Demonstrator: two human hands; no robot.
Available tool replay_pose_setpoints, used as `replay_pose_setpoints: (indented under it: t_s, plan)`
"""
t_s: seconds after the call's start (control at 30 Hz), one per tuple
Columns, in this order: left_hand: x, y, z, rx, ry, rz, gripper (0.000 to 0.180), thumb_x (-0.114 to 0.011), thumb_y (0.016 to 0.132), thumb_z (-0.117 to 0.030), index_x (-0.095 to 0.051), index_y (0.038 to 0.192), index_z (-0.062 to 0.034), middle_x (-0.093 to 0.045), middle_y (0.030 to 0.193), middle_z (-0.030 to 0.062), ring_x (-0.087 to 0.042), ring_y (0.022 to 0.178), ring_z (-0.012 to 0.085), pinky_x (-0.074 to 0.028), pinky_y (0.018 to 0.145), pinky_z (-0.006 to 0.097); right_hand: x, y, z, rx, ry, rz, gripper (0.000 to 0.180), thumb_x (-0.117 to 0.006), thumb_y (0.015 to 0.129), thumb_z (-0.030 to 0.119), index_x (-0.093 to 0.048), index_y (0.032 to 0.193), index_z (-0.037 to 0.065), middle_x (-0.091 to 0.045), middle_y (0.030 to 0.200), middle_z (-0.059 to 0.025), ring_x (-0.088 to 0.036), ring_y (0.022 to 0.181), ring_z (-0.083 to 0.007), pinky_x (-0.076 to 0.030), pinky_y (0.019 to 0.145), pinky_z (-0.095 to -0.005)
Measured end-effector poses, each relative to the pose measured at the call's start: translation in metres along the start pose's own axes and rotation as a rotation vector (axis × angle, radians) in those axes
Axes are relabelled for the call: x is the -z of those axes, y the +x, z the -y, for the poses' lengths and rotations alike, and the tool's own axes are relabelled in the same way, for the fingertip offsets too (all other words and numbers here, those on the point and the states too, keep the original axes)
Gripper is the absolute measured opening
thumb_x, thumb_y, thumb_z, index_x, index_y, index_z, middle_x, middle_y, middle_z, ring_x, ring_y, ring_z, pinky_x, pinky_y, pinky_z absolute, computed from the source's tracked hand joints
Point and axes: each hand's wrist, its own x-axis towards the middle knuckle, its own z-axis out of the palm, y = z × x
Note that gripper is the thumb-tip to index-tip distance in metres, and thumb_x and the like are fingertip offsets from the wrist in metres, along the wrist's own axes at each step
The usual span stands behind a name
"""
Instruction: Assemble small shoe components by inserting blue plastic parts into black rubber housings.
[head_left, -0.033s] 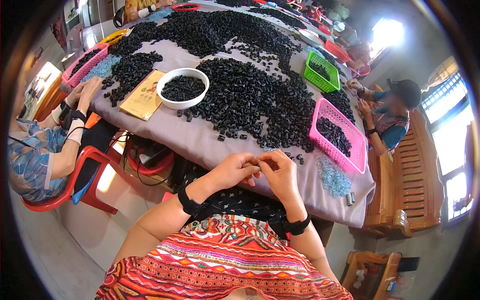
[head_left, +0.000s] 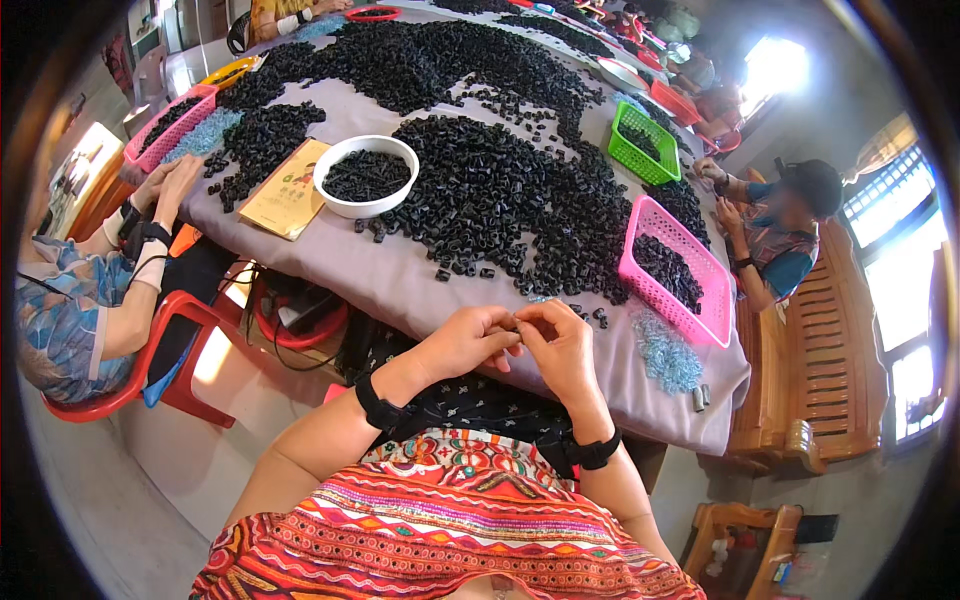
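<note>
My left hand and my right hand meet fingertip to fingertip just over the table's near edge. Both are closed in a pinch around something too small and too hidden to name. Beyond them spreads a large heap of small black plastic pieces, with a few loose ones near my fingers. A pink basket holding more black pieces stands to the right of my right hand. Beside it lies a pile of clear bluish small pieces. Left of the heap is a white bowl full of thin black pieces.
A yellow booklet lies left of the bowl. Farther off are a green basket and another pink basket. Co-workers sit left on a red chair and right by a wooden bench. Grey cloth covers the table.
</note>
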Motion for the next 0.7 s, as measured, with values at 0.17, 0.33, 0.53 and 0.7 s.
replay_pose_setpoints:
  t_s: [0.17,0.33,0.53,0.7]
  plan:
    - [-0.001,0.000,-0.001,0.008,-0.038,0.008,0.019,-0.057,0.099,-0.018,-0.061,0.106,-0.0011,-0.068,0.090,0.0047,-0.066,0.068,0.0094,-0.052,0.063,0.022,0.001,0.000,-0.008,-0.106,0.143,0.014,0.008,-0.064,0.086,-0.002,-0.068,0.093,-0.003,-0.063,0.084,-0.0068,-0.065,0.071,-0.0112,-0.051,0.062,-0.0244]
    - [0.003,0.002,0.000,-0.025,-0.023,-0.036,0.018,-0.056,0.099,-0.016,-0.060,0.106,-0.0005,-0.068,0.089,0.0040,-0.065,0.068,0.0092,-0.051,0.062,0.022,0.001,0.004,0.010,0.077,-0.175,0.021,0.009,-0.065,0.086,-0.001,-0.068,0.094,-0.003,-0.065,0.085,-0.0091,-0.067,0.070,-0.0139,-0.052,0.063,-0.0255]
    - [-0.001,0.003,0.001,-0.051,0.006,-0.085,0.018,-0.055,0.099,-0.015,-0.060,0.106,0.0011,-0.069,0.090,0.0051,-0.065,0.068,0.0092,-0.051,0.063,0.022,-0.001,0.003,0.001,0.030,-0.047,-0.003,0.009,-0.064,0.087,-0.001,-0.067,0.095,-0.004,-0.066,0.086,-0.0097,-0.068,0.069,-0.0151,-0.052,0.062,-0.0266]
    - [-0.002,-0.002,-0.004,-0.027,0.059,-0.012,0.019,-0.056,0.099,-0.016,-0.059,0.109,-0.0004,-0.068,0.097,0.0067,-0.066,0.073,0.0101,-0.055,0.068,0.024,0.005,0.005,-0.004,-0.142,0.021,0.026,0.011,-0.066,0.086,0.004,-0.069,0.095,-0.002,-0.069,0.083,-0.0071,-0.065,0.072,-0.0118,-0.052,0.066,-0.0262]
